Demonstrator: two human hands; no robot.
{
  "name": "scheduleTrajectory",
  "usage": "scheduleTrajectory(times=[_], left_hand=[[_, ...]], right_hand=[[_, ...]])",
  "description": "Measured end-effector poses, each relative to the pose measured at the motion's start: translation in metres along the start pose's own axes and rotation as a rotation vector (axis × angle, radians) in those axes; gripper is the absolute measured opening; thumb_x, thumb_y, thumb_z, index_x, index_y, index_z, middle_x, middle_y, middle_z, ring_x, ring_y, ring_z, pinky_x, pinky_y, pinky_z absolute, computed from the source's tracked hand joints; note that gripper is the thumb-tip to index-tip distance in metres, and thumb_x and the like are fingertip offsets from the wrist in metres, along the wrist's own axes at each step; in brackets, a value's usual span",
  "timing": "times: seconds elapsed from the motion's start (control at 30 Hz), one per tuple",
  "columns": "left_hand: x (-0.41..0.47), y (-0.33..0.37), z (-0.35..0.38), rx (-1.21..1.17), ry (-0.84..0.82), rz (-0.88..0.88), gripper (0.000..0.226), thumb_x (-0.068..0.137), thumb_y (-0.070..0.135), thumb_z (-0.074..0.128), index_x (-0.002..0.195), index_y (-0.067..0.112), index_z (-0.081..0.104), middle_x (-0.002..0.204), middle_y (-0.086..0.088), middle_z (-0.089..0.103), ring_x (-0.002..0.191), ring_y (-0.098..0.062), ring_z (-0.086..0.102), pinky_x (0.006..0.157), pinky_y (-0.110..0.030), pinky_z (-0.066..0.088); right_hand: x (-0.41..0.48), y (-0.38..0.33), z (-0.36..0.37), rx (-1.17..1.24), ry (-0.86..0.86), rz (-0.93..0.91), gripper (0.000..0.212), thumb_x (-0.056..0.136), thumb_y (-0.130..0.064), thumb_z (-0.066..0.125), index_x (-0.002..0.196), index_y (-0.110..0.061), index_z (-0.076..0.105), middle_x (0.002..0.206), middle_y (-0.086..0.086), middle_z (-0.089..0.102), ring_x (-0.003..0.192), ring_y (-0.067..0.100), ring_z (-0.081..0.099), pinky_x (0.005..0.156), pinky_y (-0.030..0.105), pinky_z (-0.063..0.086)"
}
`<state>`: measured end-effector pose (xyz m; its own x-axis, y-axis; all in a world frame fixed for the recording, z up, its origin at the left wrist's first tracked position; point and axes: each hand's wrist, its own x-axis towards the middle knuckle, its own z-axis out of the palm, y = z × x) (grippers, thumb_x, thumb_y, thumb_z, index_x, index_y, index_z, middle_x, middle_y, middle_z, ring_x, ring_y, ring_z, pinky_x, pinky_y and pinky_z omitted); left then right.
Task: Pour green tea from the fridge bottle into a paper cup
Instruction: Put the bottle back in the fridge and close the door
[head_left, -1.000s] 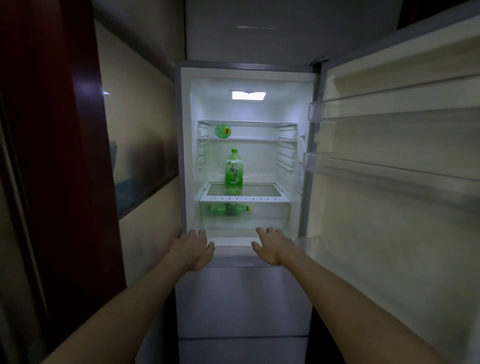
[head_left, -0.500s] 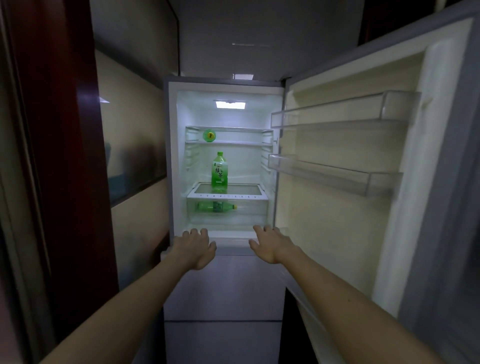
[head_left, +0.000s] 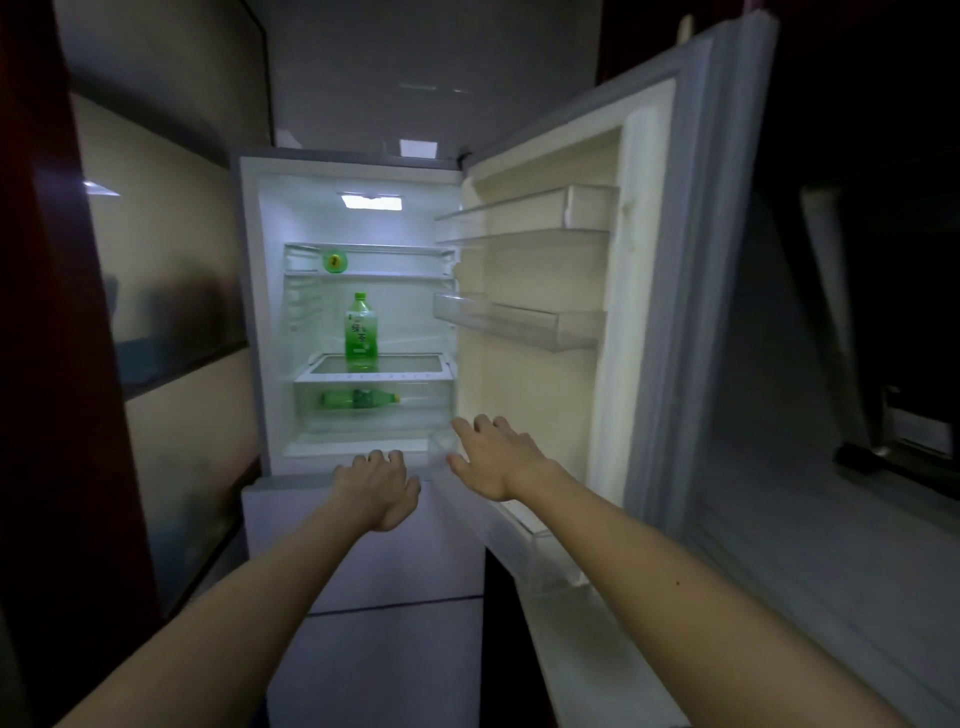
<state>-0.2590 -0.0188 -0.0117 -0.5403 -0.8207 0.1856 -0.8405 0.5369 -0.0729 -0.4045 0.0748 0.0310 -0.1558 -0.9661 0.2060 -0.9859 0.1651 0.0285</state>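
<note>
Open fridge, interior lit. The green tea bottle stands upright on the glass shelf, at 12 o'clock from the left hand — fingers relaxed, grasping nothing. The right hand, at 3 o'clock of the left, is spread and released — before the open door.

Both my bare arms extend forward, left grip palm-down with fingers loosely bent, right grip higher with fingers spread.

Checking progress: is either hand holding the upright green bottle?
No: the bottle stands alone on its shelf; left hand and right hand are empty.
</note>
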Motion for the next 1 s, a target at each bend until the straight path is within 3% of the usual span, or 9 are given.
scheduleTrajectory(times=[0.33, 0.7, 1.0], left_hand=[[-0.012, 0.105, -0.041, -0.007, 0.096, 0.167, 0.05, 0.099, 0.046, 0.024, 0.128, 0.009, 0.042, 0.133, -0.017, 0.049, 0.12, -0.033, 0.049, 0.093, -0.044, 0.041], [-0.035, 0.202, -0.069, -0.058, 0.14, 0.339, 0.048, 0.098, 0.046, 0.025, 0.127, 0.01, 0.041, 0.132, -0.018, 0.049, 0.119, -0.035, 0.049, 0.093, -0.045, 0.04], [-0.04, 0.24, -0.075, -0.105, 0.218, 0.257, 0.071, 0.095, 0.049, 0.026, 0.148, 0.004, 0.014, 0.136, -0.019, 0.044, 0.119, -0.036, 0.049, 0.092, -0.049, 0.041]], right_hand=[[-0.075, 0.06, -0.046, -0.037, 0.082, 0.146, 0.054, 0.101, -0.043, 0.031, 0.147, -0.015, 0.026, 0.144, 0.014, 0.037, 0.13, 0.034, 0.034, 0.096, 0.052, 0.042], [-0.159, 0.127, -0.079, -0.041, 0.099, 0.342, 0.054, 0.102, -0.041, 0.031, 0.149, -0.016, 0.024, 0.151, 0.015, 0.032, 0.137, 0.034, 0.03, 0.103, 0.054, 0.037], [-0.188, 0.189, -0.097, -0.073, 0.106, 0.457, 0.059, 0.102, -0.043, 0.031, 0.154, -0.02, 0.013, 0.155, 0.014, 0.026, 0.14, 0.035, 0.027, 0.105, 0.052, 0.034]])
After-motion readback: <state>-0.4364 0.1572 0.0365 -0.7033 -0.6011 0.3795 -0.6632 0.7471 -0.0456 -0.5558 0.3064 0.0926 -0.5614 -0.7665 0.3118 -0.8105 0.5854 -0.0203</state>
